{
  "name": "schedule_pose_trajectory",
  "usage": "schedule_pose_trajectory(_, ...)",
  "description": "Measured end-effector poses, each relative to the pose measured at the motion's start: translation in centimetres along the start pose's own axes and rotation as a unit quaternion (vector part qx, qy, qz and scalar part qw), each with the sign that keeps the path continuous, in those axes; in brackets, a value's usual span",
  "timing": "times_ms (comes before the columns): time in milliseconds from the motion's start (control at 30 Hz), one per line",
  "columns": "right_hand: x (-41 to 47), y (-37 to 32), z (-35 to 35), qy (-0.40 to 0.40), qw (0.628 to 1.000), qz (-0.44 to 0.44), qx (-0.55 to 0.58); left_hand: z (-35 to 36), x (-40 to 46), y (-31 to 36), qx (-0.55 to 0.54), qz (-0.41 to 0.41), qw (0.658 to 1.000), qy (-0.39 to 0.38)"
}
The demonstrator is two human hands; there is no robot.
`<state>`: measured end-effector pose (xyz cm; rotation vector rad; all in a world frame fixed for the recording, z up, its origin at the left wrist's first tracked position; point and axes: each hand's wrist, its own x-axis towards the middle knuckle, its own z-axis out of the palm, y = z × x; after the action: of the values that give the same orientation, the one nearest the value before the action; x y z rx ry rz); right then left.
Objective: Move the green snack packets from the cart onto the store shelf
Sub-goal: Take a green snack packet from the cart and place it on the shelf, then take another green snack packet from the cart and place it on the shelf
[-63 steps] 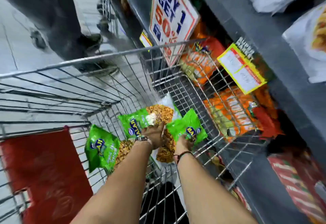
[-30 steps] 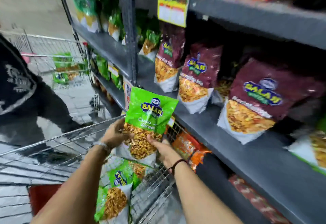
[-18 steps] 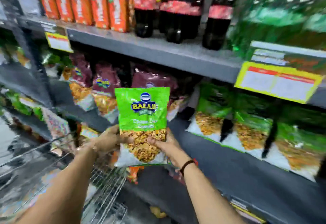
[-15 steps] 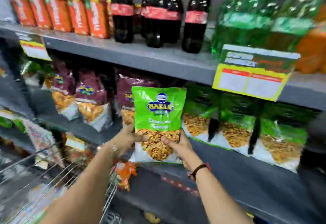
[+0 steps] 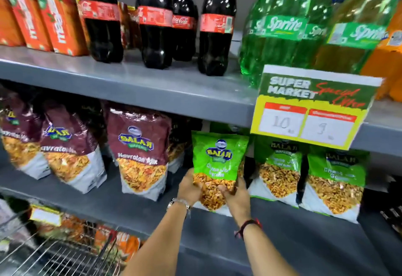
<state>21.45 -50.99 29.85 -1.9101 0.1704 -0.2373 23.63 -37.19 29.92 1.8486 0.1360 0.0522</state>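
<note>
The middle store shelf (image 5: pixel 134 206) now fills the view, while one second ago the person was only lifting a packet above the cart (image 5: pixel 54 256), which is now just a corner of wire at the lower left. On this shelf the maroon packets (image 5: pixel 141 156) stand in a row at the left, and two green packets (image 5: pixel 304 180) already stand upright at the right, under the yellow price sign (image 5: pixel 313 110). The green snack packet (image 5: pixel 218 158) in hand has travelled from in front of the maroon packets into the gap between the two groups, and it is upright, its bottom edge at or just above the shelf surface; I cannot tell if it touches already. The left hand (image 5: pixel 189 187) and the right hand (image 5: pixel 236 195) both keep their grip pressed on the lower corners of the packet, fingers closed around it. I judge that the placing is almost complete; what remains is to release it so it stands alone, then return to the cart for the others
</note>
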Motion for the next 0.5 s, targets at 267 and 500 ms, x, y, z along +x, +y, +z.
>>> schedule_pose_trajectory(267, -10.8, -6.4, 10.8, 0.092, 0.974, -0.202, -0.042, -13.8, -8.9, -3.1, -0.003, -0.006, 1.0, 0.014)
schedule_pose_trajectory(500, -21.1, -6.7, 27.7, -0.218, 0.964, -0.151, -0.017, -32.0, -21.7, -18.7, -0.012, -0.218, 0.95, 0.225)
